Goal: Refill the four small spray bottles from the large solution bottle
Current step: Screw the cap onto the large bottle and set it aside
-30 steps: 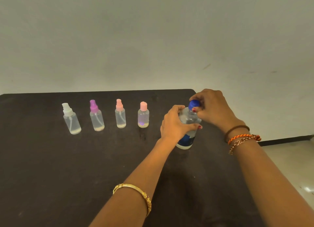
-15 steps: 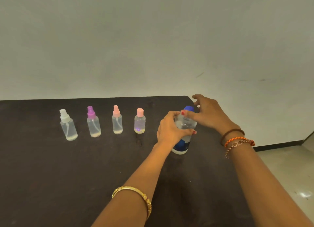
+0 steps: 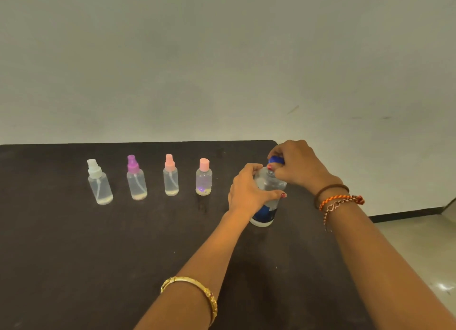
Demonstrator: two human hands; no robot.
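**Refill not begun: solution bottle cap still on**

Left hand [image 3: 249, 194] grips large solution bottle [image 3: 267, 201], upright at table's [image 3: 98, 268] three o'clock. Right hand [image 3: 296, 164] pinches its blue cap [image 3: 275, 160]. Four spray bottles [image 3: 170, 179], nine o'clock, capped, nearly empty.

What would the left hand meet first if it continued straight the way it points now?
Nothing new: the left hand already grips the large bottle. Beyond seems only table, then wall; depth is unclear.
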